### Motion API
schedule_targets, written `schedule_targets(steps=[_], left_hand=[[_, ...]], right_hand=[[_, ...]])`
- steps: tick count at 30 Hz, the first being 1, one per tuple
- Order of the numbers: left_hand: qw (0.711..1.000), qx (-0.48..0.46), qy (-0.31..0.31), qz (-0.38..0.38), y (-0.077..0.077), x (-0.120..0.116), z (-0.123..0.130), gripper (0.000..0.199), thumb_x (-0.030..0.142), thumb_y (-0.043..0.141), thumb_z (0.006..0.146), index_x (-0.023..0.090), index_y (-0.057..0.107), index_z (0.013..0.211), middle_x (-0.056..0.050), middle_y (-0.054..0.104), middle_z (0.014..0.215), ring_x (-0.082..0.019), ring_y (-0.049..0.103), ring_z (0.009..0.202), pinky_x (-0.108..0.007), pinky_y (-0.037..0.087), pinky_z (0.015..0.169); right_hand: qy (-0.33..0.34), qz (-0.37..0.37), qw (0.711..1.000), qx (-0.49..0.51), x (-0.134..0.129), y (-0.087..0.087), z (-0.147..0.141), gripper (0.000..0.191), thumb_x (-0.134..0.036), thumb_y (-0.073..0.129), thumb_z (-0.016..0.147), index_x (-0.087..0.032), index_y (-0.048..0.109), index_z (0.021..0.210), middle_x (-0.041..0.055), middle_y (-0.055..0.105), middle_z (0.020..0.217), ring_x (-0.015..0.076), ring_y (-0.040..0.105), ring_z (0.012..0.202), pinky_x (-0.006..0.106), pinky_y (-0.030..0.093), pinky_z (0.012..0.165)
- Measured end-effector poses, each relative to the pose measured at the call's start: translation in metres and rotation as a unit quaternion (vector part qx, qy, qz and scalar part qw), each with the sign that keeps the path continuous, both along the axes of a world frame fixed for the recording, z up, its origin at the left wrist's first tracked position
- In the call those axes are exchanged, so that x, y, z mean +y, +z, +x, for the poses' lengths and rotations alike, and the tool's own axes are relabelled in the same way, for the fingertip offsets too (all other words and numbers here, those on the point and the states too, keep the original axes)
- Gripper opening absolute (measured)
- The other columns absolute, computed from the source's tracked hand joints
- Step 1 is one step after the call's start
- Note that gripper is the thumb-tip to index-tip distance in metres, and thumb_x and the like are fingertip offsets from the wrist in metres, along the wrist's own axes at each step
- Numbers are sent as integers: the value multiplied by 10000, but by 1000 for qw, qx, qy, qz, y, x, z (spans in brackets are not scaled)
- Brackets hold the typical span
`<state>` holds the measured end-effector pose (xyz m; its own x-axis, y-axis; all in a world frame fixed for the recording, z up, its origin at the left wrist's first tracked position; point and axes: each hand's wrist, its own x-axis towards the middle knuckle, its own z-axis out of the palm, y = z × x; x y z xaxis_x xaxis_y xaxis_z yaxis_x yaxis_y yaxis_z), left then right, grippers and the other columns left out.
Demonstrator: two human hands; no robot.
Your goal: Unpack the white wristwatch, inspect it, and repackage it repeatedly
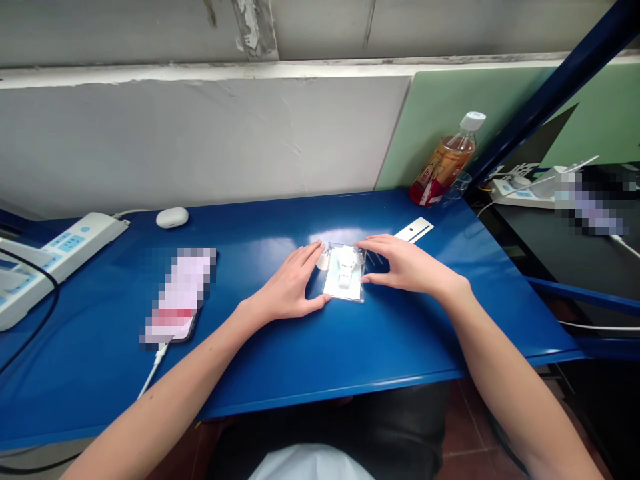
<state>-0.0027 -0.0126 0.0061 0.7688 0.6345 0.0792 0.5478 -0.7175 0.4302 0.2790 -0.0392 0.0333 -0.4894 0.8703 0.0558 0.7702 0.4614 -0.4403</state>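
Note:
A small clear plastic packet (356, 290) with a white card and a small white item inside lies flat on the blue desk (300, 360). My left hand (293, 283) rests at its left side, thumb stretched to the lower left corner and fingers towards the upper left. On the other side, my right hand (400, 263) has its fingers near the upper right corner and its thumb by the right edge. Both hands have thumb and fingers spread apart, not closed on anything. A small pale round piece (323, 260) sits by my left fingertips, partly hidden.
Behind my right hand lies a white strip with a dark slot (415, 230). A drink bottle (445, 163) stands at the back right. On the left are a charging phone (180, 293), a white earbud case (173, 217) and a power strip (65, 250). A blue post (545, 93) slants at right.

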Motion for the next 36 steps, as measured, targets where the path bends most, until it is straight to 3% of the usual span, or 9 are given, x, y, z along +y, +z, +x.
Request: schedule_targets(steps=[4, 9, 14, 17, 21, 23, 36], left_hand=[[1000, -14, 11, -3, -1, -1, -1, 788, 403, 557, 918, 156, 201, 1577, -176, 281, 1619, -348, 270, 1495, -523, 280, 1208], [999, -24, 44, -11, -3, 0, 0, 622, 429, 452, 996, 154, 316, 1537, -171, 344, 1591, -332, 318, 1477, -504, 337, 1186], [999, -24, 42, 9, -4, 0, 1, 797, 593, 601, 901, 146, 360, 1515, -183, 377, 1570, -361, 341, 1458, -529, 329, 1182], [999, -28, 43, 11, -6, 1, 0, 756, 556, 602, 915, 158, 365, 1512, -169, 398, 1562, -343, 341, 1462, -531, 326, 1183], [998, -44, 34, -2, -6, 3, -2, 718, 554, 625, 899, 177, 429, 1478, -145, 470, 1517, -338, 354, 1455, -518, 335, 1182], [999, -46, 24, -7, -5, 5, -2, 707, 562, 649, 881, 188, 465, 1451, -132, 513, 1484, -340, 367, 1447, -520, 331, 1184], [999, -23, 28, 7, -5, 11, -6, 800, 676, 629, 847, 163, 485, 1443, -159, 496, 1491, -342, 350, 1455, -516, 339, 1181]], right_hand=[[-45, 31, 998, -31, 2, 0, 0, 554, -413, 730, 827, -192, 613, 1321, 132, 728, 1139, 336, 675, 1044, 451, 548, 865], [-68, 30, 996, -53, 2, -3, -3, 504, -422, 730, 836, -192, 633, 1274, 53, 769, 866, 270, 704, 800, 369, 504, 710], [-44, 7, 998, -42, 0, -5, -9, 451, -404, 701, 866, -197, 644, 1263, 18, 755, 769, 240, 705, 723, 351, 489, 701], [-30, 22, 999, -25, -1, -3, -7, 447, -385, 697, 870, -203, 640, 1275, 37, 761, 853, 245, 708, 776, 363, 517, 731], [-17, 51, 998, 9, 0, 3, 1, 531, -448, 719, 838, -207, 628, 1302, 119, 692, 1236, 311, 651, 1125, 430, 524, 955], [-1, 39, 999, 9, 0, 4, 3, 577, -472, 734, 814, -204, 628, 1314, 131, 645, 1327, 334, 595, 1228, 455, 497, 1029], [0, -42, 999, 5, 2, 0, 8, 721, -521, 780, 745, -206, 605, 1369, 120, 625, 1383, 367, 507, 1347, 508, 452, 1101]])
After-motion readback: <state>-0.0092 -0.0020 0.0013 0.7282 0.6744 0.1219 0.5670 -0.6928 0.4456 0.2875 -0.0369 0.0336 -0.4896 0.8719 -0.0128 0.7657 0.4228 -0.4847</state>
